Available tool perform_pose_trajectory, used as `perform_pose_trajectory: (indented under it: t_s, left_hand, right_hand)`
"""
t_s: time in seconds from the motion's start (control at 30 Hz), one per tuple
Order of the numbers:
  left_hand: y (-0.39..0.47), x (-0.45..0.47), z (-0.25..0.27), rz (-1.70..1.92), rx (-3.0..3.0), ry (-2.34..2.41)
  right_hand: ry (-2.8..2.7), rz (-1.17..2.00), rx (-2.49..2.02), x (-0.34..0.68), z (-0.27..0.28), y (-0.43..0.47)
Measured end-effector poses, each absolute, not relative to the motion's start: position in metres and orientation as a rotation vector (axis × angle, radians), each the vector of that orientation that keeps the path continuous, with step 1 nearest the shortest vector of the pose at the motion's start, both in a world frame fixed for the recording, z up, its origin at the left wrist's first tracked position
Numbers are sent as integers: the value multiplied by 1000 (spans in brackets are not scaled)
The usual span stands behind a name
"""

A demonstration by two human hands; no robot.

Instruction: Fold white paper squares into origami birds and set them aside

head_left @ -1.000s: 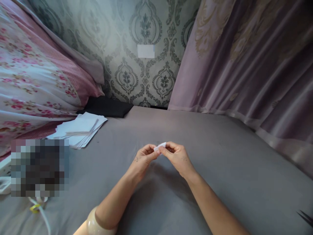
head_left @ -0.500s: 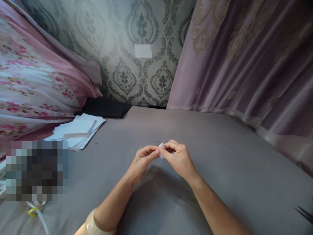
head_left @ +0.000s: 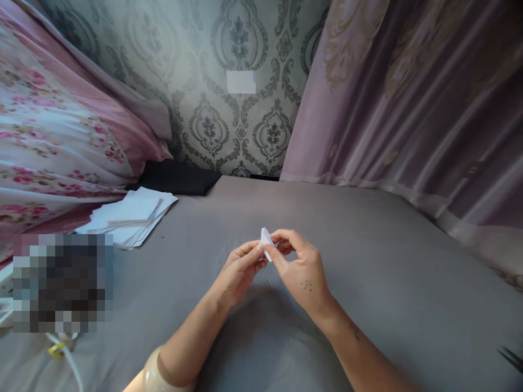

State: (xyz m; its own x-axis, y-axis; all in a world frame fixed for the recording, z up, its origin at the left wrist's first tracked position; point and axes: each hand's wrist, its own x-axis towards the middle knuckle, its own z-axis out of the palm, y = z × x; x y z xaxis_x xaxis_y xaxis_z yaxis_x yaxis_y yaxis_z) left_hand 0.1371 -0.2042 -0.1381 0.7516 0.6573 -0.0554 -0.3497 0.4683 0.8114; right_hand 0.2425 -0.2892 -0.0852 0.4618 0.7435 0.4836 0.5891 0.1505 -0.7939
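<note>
A small piece of folded white paper (head_left: 266,239) stands between my two hands, above the grey sheet (head_left: 392,261). My left hand (head_left: 242,267) pinches its lower left side between thumb and fingers. From the other side, my right hand (head_left: 300,261) grips the paper with its thumb in front and its fingers curled behind. The fingers hide the lower part of the paper, so its full shape cannot be made out.
A stack of white paper sheets (head_left: 131,215) lies to the left, in front of a folded black cloth (head_left: 175,178). A white cable (head_left: 71,362) with a yellow tie is at lower left. Dark pointed tips, perhaps scissors (head_left: 510,356), show at the right edge. Curtains hang on both sides.
The folded paper has turned more upright and shows more above my fingers. My right hand has shifted slightly, and my left wrist has rotated a little.
</note>
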Motion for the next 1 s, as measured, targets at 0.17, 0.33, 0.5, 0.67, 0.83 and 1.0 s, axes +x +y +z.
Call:
perform_pose_trajectory:
  t_s: [0.17,0.33,0.5,0.67,0.83,1.0]
  left_hand:
    - [-203,137,-139,648,886,389]
    - [-204,138,-139,707,946,414]
    - [-204,138,-138,881,1130,501]
    - [-205,137,-135,975,1229,530]
    - [-205,137,-134,979,1221,522]
    - [-205,137,-135,934,1166,513]
  right_hand:
    - [-1292,91,-1507,242,-86,-289]
    - [-1247,121,-1523,242,-87,-289]
    - [-1221,124,-1535,242,-84,-289]
    - [-1251,91,-1471,242,-83,-288]
    - [-1298,46,-1421,241,-85,-287]
    - [-1365,2,-1454,239,-86,-289]
